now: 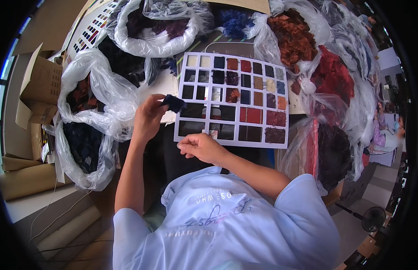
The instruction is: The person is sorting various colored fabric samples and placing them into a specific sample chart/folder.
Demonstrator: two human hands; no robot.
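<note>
Between the thumb and fingers of my left hand (148, 118) is a small dark navy fabric swatch (174, 103), held just over the left edge of a white sample board (208, 100). The board has rows of cut-out windows showing swatches in cream, black, brown, red, grey and blue; some windows show white or pale backing. My right hand (202, 147) is closed, with fingers curled, at the board's lower left edge. Whether anything sits inside those fingers is hidden. The board lies tilted across the table edge above my lap.
Clear plastic bags (94, 101) of dark swatches stand at the left. Others hold purple, blue (236, 22), rust-orange (293, 38) and red pieces (331, 76) at the back and right. A cardboard box (40, 83) is far left, a fan (373, 219) lower right.
</note>
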